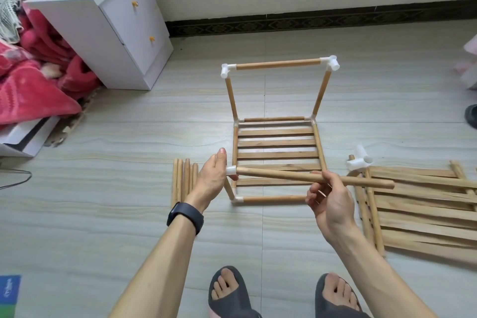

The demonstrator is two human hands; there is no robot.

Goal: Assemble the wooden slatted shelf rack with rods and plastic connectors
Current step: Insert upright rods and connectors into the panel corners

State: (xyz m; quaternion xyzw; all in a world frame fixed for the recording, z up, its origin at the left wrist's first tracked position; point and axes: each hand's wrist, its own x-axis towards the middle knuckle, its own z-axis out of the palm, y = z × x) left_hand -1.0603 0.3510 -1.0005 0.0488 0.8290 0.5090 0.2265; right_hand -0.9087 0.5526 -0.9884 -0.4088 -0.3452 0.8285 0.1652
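I am looking down at a pale tiled floor (103, 188) where everything lies. The biggest thing is a white two-drawer nightstand (103, 20) at 10 o'clock, with a heap of red blanket (31, 85) beside it at 9 o'clock.

The half-built shelf rack (276, 143) stands at the centre of my view: a slatted base framed by rods, two uprights rising from its far corners, and a top rod (278, 64) joining them between white plastic corner pieces at 12 o'clock. At 4 o'clock a loose slatted panel (418, 214) lies flat on the floor, well apart from the rack, and a spare white connector (360, 160) rests on its far left corner. A bundle of spare rods (183, 178) lies side by side at 8 o'clock of the rack, just behind my left wrist.

The right hand (330, 199) pinches a loose rod (296, 175) between thumb and curled fingers, near the middle of its length. That rod runs almost level across the rack's near edge, its free end pointing to 3 o'clock. Its other end sits at a white corner connector (231, 170), which tops a short upright at the rack's near left corner. The left hand (213, 181) grips that connector, thumb straight up, fingertips curled beneath it. A dark wristband (185, 215) is on the left wrist, and grey slippers (229, 297) show at 6 o'clock.
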